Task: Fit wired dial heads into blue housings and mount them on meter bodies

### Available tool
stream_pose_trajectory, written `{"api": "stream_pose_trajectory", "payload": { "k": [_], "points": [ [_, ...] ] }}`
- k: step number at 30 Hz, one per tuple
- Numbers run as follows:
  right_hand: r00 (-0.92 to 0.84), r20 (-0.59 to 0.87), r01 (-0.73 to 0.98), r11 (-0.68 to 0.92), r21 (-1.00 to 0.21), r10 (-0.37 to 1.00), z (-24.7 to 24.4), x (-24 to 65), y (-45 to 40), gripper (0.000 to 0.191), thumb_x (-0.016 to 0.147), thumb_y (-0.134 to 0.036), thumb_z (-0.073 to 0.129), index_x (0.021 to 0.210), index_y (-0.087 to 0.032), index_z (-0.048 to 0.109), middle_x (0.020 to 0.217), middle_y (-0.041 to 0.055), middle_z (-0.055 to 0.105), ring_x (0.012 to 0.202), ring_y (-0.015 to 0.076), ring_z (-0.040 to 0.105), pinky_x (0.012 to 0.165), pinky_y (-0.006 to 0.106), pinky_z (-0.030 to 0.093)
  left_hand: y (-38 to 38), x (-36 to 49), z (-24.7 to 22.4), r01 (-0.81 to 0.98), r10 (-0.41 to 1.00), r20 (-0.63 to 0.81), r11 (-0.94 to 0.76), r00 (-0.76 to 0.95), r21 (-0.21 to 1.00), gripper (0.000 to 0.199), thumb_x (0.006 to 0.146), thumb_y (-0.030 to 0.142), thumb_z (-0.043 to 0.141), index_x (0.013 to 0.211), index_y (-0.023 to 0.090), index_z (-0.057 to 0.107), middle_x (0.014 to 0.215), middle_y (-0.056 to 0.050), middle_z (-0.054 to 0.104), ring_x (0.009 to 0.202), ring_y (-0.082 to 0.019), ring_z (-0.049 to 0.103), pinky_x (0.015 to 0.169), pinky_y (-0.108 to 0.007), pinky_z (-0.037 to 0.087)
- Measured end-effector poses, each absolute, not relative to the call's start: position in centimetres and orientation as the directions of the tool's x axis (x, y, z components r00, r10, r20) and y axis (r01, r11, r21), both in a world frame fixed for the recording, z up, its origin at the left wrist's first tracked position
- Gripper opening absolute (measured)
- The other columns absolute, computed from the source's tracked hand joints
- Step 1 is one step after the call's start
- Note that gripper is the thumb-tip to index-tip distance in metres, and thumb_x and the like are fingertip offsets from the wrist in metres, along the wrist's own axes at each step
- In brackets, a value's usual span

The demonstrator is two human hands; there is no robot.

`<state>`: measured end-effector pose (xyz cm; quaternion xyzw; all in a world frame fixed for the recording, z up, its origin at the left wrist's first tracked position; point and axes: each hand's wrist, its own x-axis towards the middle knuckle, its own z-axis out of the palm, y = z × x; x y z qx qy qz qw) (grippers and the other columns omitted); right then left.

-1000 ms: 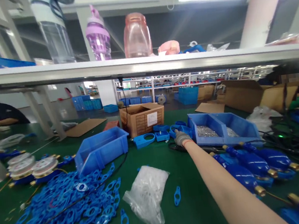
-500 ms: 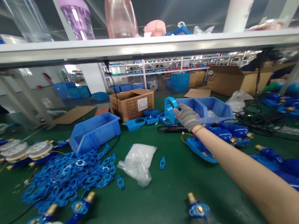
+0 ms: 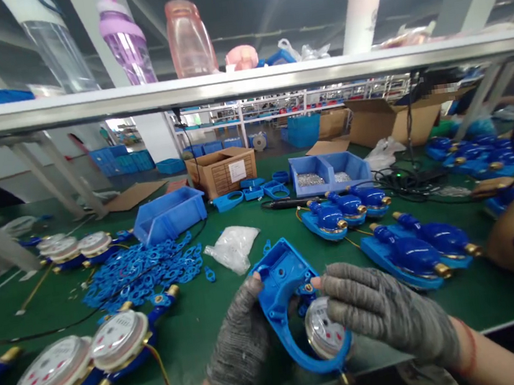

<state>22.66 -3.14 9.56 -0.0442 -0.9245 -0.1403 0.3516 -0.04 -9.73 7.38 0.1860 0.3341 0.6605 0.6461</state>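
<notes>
My left hand (image 3: 240, 338), in a grey fingerless glove, grips the left edge of a blue plastic housing (image 3: 275, 303) with a ring at its near end, thumb on top. Fingers stretched out, my gloved right hand (image 3: 383, 305) lies along the housing's right side and covers part of the ring; whether its hidden thumb presses on it I cannot tell. Beneath the tilted housing, a water meter (image 3: 323, 328) with a round dial shows through the ring. A small blue tag (image 3: 308, 287) is on the meter's pipe end, partly hidden.
Several water meters (image 3: 120, 340) lie at left beside a heap of blue tags (image 3: 144, 269). A plastic bag (image 3: 233, 248) and blue bin (image 3: 170, 215) are behind. Assembled blue meters (image 3: 405, 255) and a two-part screw bin (image 3: 332, 174) stand right. Another person's arm (image 3: 509, 230) is at far right.
My right hand has come back from beside the screw bin with the blue housing, now over the meter near me. My left hand has come up and taken hold of its left edge.
</notes>
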Motion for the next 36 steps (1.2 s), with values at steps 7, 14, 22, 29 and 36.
{"api": "stream_pose_trajectory", "payload": {
  "k": [7,14,22,29,36],
  "points": [
    [-0.383,0.878,0.403,0.907,-0.123,0.289,5.5,22.3,-6.1,0.034,0.093,-0.012,0.052,0.123,-0.024,0.063,0.122,0.0135,0.07,0.114,0.0223,0.067,0.092,0.033,0.059,-10.7,2.3,6.2,-0.714,0.948,-0.235,0.013,-0.213,0.7,0.058,0.082,0.016,0.068,0.137,0.027,0.052,0.116,-0.005,0.072,0.112,-0.022,0.067,0.101,-0.034,0.055],
    [0.011,0.431,0.14,0.425,-0.894,0.902,-2.7,24.3,-6.6,0.031,0.092,-0.041,0.055,0.12,-0.029,0.064,0.067,0.0007,0.074,0.045,0.0202,0.068,0.036,0.025,0.056,-9.3,1.8,9.0,-0.827,0.858,-0.373,-0.101,-0.354,0.552,0.058,0.097,0.009,0.041,0.15,0.033,0.031,0.102,-0.003,0.075,0.083,-0.015,0.074,0.094,-0.032,0.058],
    [0.172,0.509,-0.124,0.531,-0.838,0.843,1.0,21.1,-4.2,0.013,0.089,-0.033,0.064,0.088,-0.026,0.053,0.082,-0.001,0.072,0.059,0.0149,0.07,0.054,0.024,0.061,-7.6,1.5,8.6,-0.932,0.934,-0.314,-0.047,-0.169,0.36,0.055,0.099,0.018,0.04,0.153,0.021,0.027,0.085,-0.006,0.077,0.074,-0.017,0.074,0.075,-0.028,0.06],
    [-0.148,0.729,0.049,0.741,-0.669,0.668,3.3,18.5,-1.8,0.014,0.089,-0.033,0.06,0.102,-0.027,0.062,0.081,0.0014,0.073,0.067,0.0172,0.073,0.061,0.024,0.063,-6.6,1.4,9.4,-0.919,0.968,-0.194,-0.073,-0.159,0.388,0.046,0.098,0.021,0.043,0.144,0.018,0.042,0.083,-0.006,0.076,0.072,-0.018,0.073,0.073,-0.028,0.06],
    [-0.178,0.711,0.069,0.729,-0.681,0.681,3.3,19.4,-1.4,0.026,0.092,-0.04,0.058,0.114,-0.027,0.064,0.106,0.0055,0.075,0.095,0.0224,0.073,0.079,0.032,0.063,-7.2,3.2,8.2,-0.836,0.958,-0.216,-0.038,-0.186,0.548,0.075,0.09,0.009,0.057,0.152,0.031,0.022,0.108,-0.008,0.072,0.084,-0.018,0.073,0.081,-0.033,0.06]
  ]
}}
